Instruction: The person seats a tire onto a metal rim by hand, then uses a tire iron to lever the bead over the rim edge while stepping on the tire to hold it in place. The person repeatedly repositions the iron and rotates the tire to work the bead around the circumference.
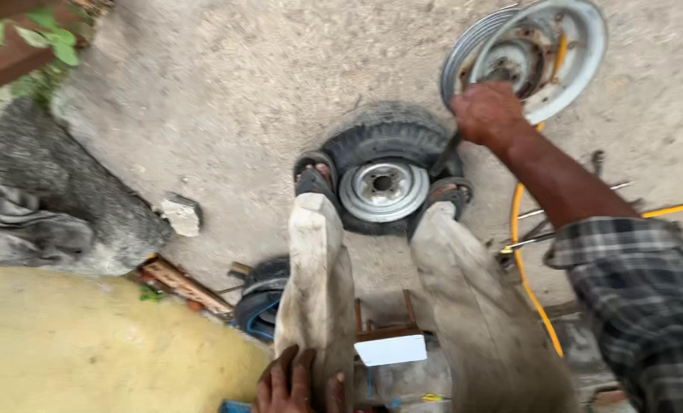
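On the concrete ground [227, 92], small tyre [391, 138] on silver rim [383, 187] lies flat, pinned by both sandalled feet at its edges. Likely heavy, stiff rubber, gritty grip; best taken at the sidewall. Bare rim [540, 50] lies beyond, apart. Right hand [487, 113] fisted round tyre lever [445, 157] at the bead. Left hand [288, 382] spread on left knee.

Bare rim [578, 46]: silver, lying flat on concrete, top right.
Hose [519, 260]: yellow, runs along ground on right side.
Stone chunk [181, 214]: pale, left of centre.
Spare tyre [261, 294]: black, lower centre, partly hidden.
Rock [66, 199]: big, grey, left edge.
Leaves [47, 34]: green, top left corner.
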### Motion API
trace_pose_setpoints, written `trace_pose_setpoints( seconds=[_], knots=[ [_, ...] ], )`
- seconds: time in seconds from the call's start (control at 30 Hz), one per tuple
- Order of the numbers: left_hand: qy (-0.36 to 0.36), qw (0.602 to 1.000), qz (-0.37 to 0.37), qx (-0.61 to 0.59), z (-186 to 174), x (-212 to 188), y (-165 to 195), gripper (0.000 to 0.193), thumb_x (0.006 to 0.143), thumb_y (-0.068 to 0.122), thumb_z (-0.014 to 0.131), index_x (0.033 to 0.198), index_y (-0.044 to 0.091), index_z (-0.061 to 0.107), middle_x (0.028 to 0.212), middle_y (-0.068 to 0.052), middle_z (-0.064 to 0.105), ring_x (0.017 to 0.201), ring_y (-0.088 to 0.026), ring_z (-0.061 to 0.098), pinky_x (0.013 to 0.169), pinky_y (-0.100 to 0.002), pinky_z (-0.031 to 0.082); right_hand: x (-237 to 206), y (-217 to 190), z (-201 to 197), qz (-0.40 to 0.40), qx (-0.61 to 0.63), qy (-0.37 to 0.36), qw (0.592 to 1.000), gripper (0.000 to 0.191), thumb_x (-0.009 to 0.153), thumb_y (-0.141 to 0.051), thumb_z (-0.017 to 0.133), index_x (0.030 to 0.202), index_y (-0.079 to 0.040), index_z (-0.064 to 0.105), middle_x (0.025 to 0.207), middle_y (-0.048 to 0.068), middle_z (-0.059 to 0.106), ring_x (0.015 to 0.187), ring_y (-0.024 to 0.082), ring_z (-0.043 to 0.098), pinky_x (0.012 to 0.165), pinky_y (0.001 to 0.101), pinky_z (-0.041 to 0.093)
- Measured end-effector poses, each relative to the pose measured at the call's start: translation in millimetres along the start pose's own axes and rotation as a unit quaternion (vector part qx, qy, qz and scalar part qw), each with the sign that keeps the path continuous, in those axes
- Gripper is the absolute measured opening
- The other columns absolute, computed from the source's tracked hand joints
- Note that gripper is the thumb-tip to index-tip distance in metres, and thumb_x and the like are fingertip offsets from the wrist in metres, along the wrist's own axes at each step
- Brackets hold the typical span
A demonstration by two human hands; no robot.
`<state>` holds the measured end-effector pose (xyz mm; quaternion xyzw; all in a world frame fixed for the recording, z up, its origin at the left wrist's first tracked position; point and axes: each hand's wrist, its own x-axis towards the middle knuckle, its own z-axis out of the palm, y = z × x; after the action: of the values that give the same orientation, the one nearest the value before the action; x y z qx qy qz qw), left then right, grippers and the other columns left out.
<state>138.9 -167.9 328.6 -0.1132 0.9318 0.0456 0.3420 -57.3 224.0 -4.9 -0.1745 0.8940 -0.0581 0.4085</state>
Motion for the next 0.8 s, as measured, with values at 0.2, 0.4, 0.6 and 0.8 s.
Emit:
trace_pose_setpoints(
  seconds=[0.2, 0.4, 0.6, 0.8],
  knots=[
    [-0.085, 0.996, 0.027, 0.021, 13, -6, -4, 0.063, 0.072, 0.06, 0.071, 0.116, 0.015, 0.075, 0.124, -0.016, 0.063, 0.12, -0.038, 0.053, 0.098, -0.055, 0.049, -32, 8, 10, 0.079, 0.017, -0.128, 0.989, 0.042, 0.11, -0.022, 0.037, 0.084, -0.011, 0.068, 0.076, 0.006, 0.064, 0.07, 0.022, 0.06, 0.07, 0.0408, 0.053],
    [-0.336, 0.929, -0.134, 0.076, -23, -6, 28, 0.068, 0.08, 0.06, 0.065, 0.139, 0.027, 0.061, 0.151, -0.004, 0.044, 0.147, -0.029, 0.029, 0.119, -0.056, 0.019, -157, -3, 29, 0.192, 0.21, -0.241, 0.928, 0.043, 0.11, -0.035, 0.045, 0.093, -0.005, 0.069, 0.077, 0.011, 0.067, 0.067, 0.029, 0.063, 0.064, 0.0479, 0.058],
    [-0.342, 0.927, -0.135, 0.071, -53, 13, 62, 0.064, 0.085, 0.056, 0.063, 0.14, 0.023, 0.061, 0.154, -0.006, 0.042, 0.146, -0.028, 0.028, 0.121, -0.055, 0.021, -207, -79, 51, 0.273, 0.237, -0.032, 0.932, 0.027, 0.096, -0.024, 0.059, 0.097, 0.001, 0.069, 0.092, 0.024, 0.071, 0.09, 0.04, 0.069, 0.085, 0.0513, 0.056],
    [-0.245, 0.963, -0.096, 0.054, -51, -4, 75, 0.06, 0.082, 0.048, 0.068, 0.133, 0.016, 0.065, 0.149, -0.008, 0.05, 0.141, -0.033, 0.037, 0.115, -0.056, 0.03, -191, -87, 51, 0.302, 0.251, -0.032, 0.919, 0.023, 0.087, -0.02, 0.065, 0.095, 0.0, 0.072, 0.101, 0.025, 0.072, 0.092, 0.043, 0.07, 0.086, 0.0508, 0.057]
  ],
)
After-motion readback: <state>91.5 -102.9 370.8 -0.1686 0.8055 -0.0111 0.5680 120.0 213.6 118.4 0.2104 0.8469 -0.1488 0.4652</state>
